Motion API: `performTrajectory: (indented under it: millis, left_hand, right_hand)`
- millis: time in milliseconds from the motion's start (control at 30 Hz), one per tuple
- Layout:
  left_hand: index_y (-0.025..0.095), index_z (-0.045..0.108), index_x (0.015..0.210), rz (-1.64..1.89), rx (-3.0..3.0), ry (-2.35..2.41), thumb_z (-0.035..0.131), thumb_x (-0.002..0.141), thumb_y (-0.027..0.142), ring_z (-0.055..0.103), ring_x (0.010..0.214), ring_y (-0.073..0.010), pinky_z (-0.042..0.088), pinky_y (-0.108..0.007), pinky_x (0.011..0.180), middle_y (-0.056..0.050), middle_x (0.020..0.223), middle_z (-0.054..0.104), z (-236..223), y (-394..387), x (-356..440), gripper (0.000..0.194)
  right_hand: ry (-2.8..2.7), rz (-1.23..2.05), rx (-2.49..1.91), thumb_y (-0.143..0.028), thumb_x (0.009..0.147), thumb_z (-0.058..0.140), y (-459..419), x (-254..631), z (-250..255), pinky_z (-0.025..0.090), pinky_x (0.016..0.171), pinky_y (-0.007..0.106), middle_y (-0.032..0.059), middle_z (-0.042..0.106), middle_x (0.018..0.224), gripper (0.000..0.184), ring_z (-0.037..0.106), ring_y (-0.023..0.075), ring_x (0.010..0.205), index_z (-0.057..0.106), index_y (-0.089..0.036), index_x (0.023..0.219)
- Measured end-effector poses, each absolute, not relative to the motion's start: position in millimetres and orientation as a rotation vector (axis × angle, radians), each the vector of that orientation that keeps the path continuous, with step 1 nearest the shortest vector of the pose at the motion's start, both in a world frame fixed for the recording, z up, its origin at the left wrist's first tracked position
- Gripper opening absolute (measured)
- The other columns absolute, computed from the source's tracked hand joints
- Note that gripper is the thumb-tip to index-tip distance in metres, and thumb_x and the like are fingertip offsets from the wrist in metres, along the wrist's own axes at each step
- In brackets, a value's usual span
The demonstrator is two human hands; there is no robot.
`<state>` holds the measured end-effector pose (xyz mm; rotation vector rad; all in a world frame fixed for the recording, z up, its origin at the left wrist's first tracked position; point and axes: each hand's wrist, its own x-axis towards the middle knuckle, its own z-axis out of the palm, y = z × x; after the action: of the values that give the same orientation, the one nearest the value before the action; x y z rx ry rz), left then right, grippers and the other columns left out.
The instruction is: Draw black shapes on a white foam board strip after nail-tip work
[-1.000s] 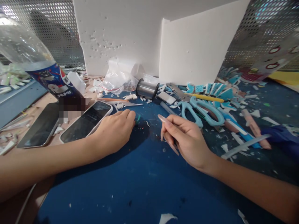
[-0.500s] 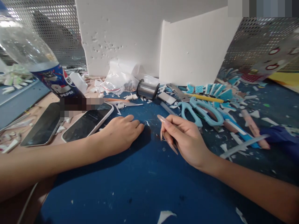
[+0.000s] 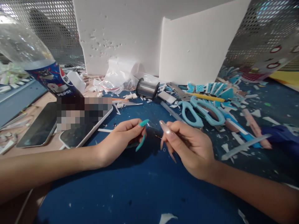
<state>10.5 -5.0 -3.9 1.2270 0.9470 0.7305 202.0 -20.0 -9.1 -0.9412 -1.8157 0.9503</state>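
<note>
My left hand [image 3: 121, 138] hovers just above the blue mat [image 3: 140, 186], its thumb and forefinger pinched together, the long teal nails pointing right. What the pinch holds is too small to make out. My right hand [image 3: 187, 146] faces it a few centimetres away, its long pale nails closed in a pinch on a thin clear thread [image 3: 155, 132] that runs faintly between the two hands. A small spool of the same sort of line [image 3: 147, 88] lies behind them.
Light-blue scissors [image 3: 201, 112], a yellow pencil [image 3: 205, 97] and blue foam scraps [image 3: 210, 88] lie to the right. Two phones [image 3: 38, 126] [image 3: 79, 133] and a tilted Pepsi bottle [image 3: 46, 74] are at the left. White foam boards [image 3: 193, 49] stand behind. White offcuts litter the mat.
My left hand has lifted off the mat, turned and closed into a pinch close to the right hand. The right hand has stayed almost in place.
</note>
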Motion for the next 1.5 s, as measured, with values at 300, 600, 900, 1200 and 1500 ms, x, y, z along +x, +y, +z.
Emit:
performTrajectory:
  millis: [300, 600, 900, 1200, 1500]
  left_hand:
    - [0.016, 0.047, 0.068, 0.683, 1.195, 0.864, 0.041, 0.095, 0.027, 0.037, 0.054, -0.0072, 0.028, -0.02, 0.051, 0.003, 0.061, 0.046, -3.6, -3.0, 5.9, 0.03]
    - [0.015, 0.049, 0.07, 0.66, 1.155, 0.859, 0.046, 0.093, 0.033, 0.034, 0.054, -0.0067, 0.026, -0.021, 0.053, 0.003, 0.063, 0.048, -5.1, -2.1, 5.3, 0.03]
    - [0.015, 0.048, 0.07, 0.678, 1.1, 0.827, 0.045, 0.094, 0.028, 0.037, 0.054, -0.006, 0.027, -0.019, 0.052, 0.004, 0.061, 0.046, -3.1, -2.0, 6.2, 0.028]
    - [0.015, 0.048, 0.07, 0.705, 1.081, 0.795, 0.048, 0.093, 0.029, 0.035, 0.054, -0.0056, 0.026, -0.018, 0.051, 0.004, 0.061, 0.049, -6.9, -3.8, 6.2, 0.027]
    - [0.015, 0.051, 0.073, 0.7, 1.141, 0.808, 0.051, 0.092, 0.03, 0.037, 0.053, -0.0053, 0.028, -0.017, 0.048, 0.005, 0.062, 0.048, -6.2, -4.0, 6.4, 0.024]
  right_hand:
    - [-1.924, 0.969, -0.951, -0.03, 0.099, 0.041, -19.6, 202.8, -8.3, 0.039, 0.038, 0.018, -0.0063, 0.045, 0.043, 0.031, 0.046, 0.0054, 0.034, 0.053, -0.02, 0.072]
    - [-1.977, 0.877, -0.908, -0.017, 0.095, 0.045, -17.8, 199.9, -2.9, 0.04, 0.042, 0.015, -0.0066, 0.048, 0.047, 0.027, 0.048, 0.0029, 0.035, 0.054, -0.017, 0.07]
    - [-2.0, 0.855, -0.924, -0.016, 0.095, 0.045, -17.1, 200.3, -3.1, 0.037, 0.041, 0.014, -0.0068, 0.048, 0.049, 0.025, 0.048, 0.0013, 0.037, 0.055, -0.016, 0.071]
    - [-2.052, 0.806, -0.929, -0.014, 0.093, 0.046, -14.7, 199.4, -5.3, 0.035, 0.042, 0.018, -0.0055, 0.049, 0.056, 0.024, 0.045, 0.0025, 0.041, 0.052, -0.017, 0.07]
    - [-2.044, 0.766, -0.977, -0.014, 0.092, 0.045, -17.1, 199.2, -4.8, 0.038, 0.046, 0.019, -0.0043, 0.048, 0.054, 0.026, 0.047, 0.0052, 0.045, 0.051, -0.017, 0.067]
